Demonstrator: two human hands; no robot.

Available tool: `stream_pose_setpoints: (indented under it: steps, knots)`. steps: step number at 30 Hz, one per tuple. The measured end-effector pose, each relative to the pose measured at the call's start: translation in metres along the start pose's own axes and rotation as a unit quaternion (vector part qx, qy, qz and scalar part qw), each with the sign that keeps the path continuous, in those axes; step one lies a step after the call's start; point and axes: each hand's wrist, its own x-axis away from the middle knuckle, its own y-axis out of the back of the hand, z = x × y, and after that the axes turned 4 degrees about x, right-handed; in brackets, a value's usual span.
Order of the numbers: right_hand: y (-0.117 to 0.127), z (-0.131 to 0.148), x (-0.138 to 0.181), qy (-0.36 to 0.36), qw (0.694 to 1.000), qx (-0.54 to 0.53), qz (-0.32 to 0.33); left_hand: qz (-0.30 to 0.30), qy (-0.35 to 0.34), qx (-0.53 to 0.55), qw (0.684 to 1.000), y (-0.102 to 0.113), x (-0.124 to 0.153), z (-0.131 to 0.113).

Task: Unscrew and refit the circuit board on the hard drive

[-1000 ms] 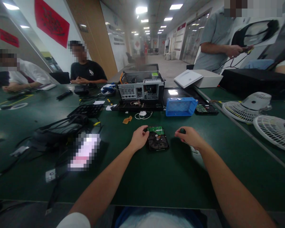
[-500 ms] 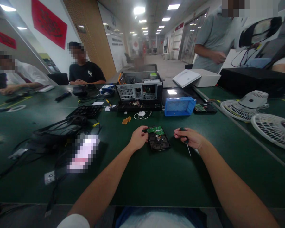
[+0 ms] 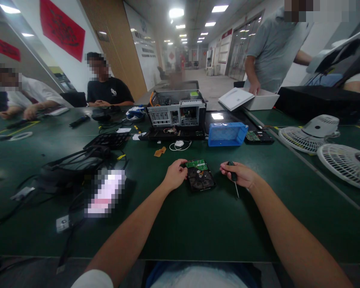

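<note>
The left hand (image 3: 176,175) grips the left edge of the hard drive (image 3: 199,182) on the green table (image 3: 192,228); its circuit board (image 3: 194,164) is still in place (whether unscrewed, I cannot tell), and the right hand (image 3: 242,174) grasps a screwdriver (image 3: 234,176), tip off the drive

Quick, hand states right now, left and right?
Left hand: curled at the hard drive's left edge; whether it grips can't be told.
Right hand: closed, holding a screwdriver, shaft exposed.
</note>
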Motion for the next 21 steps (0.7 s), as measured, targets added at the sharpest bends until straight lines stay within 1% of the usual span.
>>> stream_pose_setpoints:
  steps: [5, 7, 9, 11, 12, 15, 17, 19, 21]
  knots:
    - [-0.010, 0.002, 0.003, 0.071, 0.994, 0.084, -0.024, -0.005, -0.011, 0.009, 1.000, 0.000, 0.000, 0.002]
    - [-0.018, 0.005, 0.006, 0.104, 0.984, 0.141, -0.033, 0.001, -0.012, 0.017, 1.000, 0.000, 0.000, 0.003]
    - [-0.028, 0.007, 0.007, 0.133, 0.966, 0.217, -0.053, 0.012, -0.015, 0.023, 1.000, 0.000, 0.000, 0.003]
    - [-0.039, 0.010, 0.006, 0.162, 0.936, 0.304, -0.071, 0.014, -0.017, 0.022, 1.000, -0.001, 0.000, 0.003]
    - [-0.044, 0.012, 0.004, 0.179, 0.916, 0.352, -0.071, 0.011, -0.018, 0.021, 1.000, -0.001, 0.000, 0.003]
    - [-0.055, 0.016, -0.004, 0.232, 0.845, 0.476, -0.072, 0.005, -0.017, 0.022, 1.000, -0.002, 0.000, 0.001]
    - [-0.060, 0.017, -0.011, 0.259, 0.805, 0.528, -0.081, 0.006, -0.012, 0.025, 1.000, -0.002, 0.000, 0.001]
    - [-0.062, 0.017, -0.015, 0.274, 0.781, 0.554, -0.090, 0.003, -0.005, 0.024, 1.000, -0.002, -0.001, 0.002]
    - [-0.063, 0.015, -0.018, 0.281, 0.771, 0.563, -0.093, -0.001, -0.001, 0.022, 1.000, -0.002, -0.002, 0.003]
